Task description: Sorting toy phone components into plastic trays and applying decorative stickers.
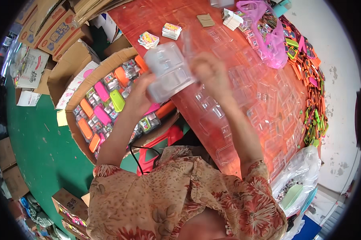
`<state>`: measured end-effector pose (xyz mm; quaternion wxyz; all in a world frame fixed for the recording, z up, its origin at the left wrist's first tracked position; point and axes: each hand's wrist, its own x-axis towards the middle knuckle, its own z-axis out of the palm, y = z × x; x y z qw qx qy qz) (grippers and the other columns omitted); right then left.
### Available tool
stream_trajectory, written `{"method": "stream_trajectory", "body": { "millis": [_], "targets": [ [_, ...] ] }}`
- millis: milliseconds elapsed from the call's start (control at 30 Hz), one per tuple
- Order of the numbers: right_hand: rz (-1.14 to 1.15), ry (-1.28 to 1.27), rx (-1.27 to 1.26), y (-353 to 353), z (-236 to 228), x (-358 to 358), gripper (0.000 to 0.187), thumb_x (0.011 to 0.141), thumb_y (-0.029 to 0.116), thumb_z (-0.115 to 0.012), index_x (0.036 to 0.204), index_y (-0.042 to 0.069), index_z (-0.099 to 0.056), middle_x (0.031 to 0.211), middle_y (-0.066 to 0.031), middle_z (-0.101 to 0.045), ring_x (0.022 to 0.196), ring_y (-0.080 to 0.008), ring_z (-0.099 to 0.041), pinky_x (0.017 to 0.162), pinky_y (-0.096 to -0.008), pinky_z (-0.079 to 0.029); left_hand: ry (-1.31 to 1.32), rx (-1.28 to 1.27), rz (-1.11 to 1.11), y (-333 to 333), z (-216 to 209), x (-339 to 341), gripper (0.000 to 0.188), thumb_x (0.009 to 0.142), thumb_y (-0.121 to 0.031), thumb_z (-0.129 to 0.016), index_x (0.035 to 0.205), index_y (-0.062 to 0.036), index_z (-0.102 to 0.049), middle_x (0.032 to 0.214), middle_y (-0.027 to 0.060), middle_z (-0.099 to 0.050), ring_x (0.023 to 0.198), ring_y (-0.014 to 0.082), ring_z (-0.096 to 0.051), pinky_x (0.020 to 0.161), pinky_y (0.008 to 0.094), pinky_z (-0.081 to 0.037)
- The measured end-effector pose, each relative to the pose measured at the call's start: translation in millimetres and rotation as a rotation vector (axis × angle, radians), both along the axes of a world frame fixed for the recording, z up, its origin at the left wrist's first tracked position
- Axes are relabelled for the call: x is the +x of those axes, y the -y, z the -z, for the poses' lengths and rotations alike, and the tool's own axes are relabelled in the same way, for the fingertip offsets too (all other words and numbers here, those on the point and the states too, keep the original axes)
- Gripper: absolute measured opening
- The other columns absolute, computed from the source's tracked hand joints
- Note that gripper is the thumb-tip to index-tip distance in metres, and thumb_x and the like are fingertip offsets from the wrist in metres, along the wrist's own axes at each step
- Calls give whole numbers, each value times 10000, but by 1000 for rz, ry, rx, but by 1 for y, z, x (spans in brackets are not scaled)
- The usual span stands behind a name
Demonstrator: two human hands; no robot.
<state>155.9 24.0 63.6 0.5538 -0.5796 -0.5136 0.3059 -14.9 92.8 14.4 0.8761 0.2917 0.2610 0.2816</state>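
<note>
A stack of clear plastic blister trays [170, 74] is held over the table's left edge, with my left hand [142, 94] closed round its left side. Beside the stack's right edge is my right hand [210, 72], smeared by motion. Its fingers look bent, but whether they hold anything does not show. Many more clear blister trays [264, 96] lie spread over the red table [160, 16], to the right of my hands. Beyond the stack, two piles of colourful printed cards [171, 31] sit on the table.
To the left, a large cardboard box [74, 132] holds packed orange, pink and green toy phones. Loose toy phones [304, 60] line the table's right edge near a pink plastic bag [270, 48]. A red stool [156, 148] stands under the table's edge. More cartons [48, 32] stand far left.
</note>
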Motion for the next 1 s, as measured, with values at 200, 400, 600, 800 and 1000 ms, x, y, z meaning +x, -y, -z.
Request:
{"method": "stream_trajectory", "body": {
  "millis": [200, 400, 600, 800, 1000],
  "targets": [
    [256, 947, 122, 3, 28, 5, 129, 751, 136, -492, 706, 17, -514, 677, -151, -541, 545, -309, -522, 485, -365, -438, -21, -6, -83, 24, -7, -31, 533, 745, -228, -507, 1208, -67, -297, 1165, 53, -413, 1050, 191, -440, 880, 355, -362],
    [245, 1124, -370, 4, 43, -6, 176, 746, 149, -498, 677, -13, -481, 692, -161, -546, 553, -315, -553, 435, -388, -426, -46, -53, -131, 27, -7, -49, 534, 756, -257, -524, 1211, -101, -290, 1186, 38, -390, 1079, 197, -417, 870, 387, -382],
    [-92, 634, 41, 20, -1, -52, 232, 696, 242, -591, 765, 29, -529, 731, -137, -547, 666, -295, -556, 549, -377, -443, -38, -19, -146, 36, -11, -47, 464, 804, -269, -478, 1200, -98, -306, 1184, 56, -396, 1089, 205, -404, 887, 378, -363],
    [-339, 446, 39, 13, 10, -76, 141, 698, 165, -585, 759, 47, -538, 724, -105, -550, 685, -268, -551, 563, -346, -430, -53, 100, -177, 40, -13, -35, 571, 809, -371, -479, 1256, -112, -235, 1246, 46, -301, 1125, 212, -354, 899, 361, -349],
    [-522, 234, 27, 9, 7, -61, 109, 755, 93, -539, 820, 6, -553, 699, -112, -568, 619, -211, -554, 570, -291, -426, -54, 230, -95, 36, -1, -43, 926, 585, -369, -717, 1279, -59, -188, 1215, 58, -340, 1103, 203, -381, 891, 336, -366]
  ]
}}
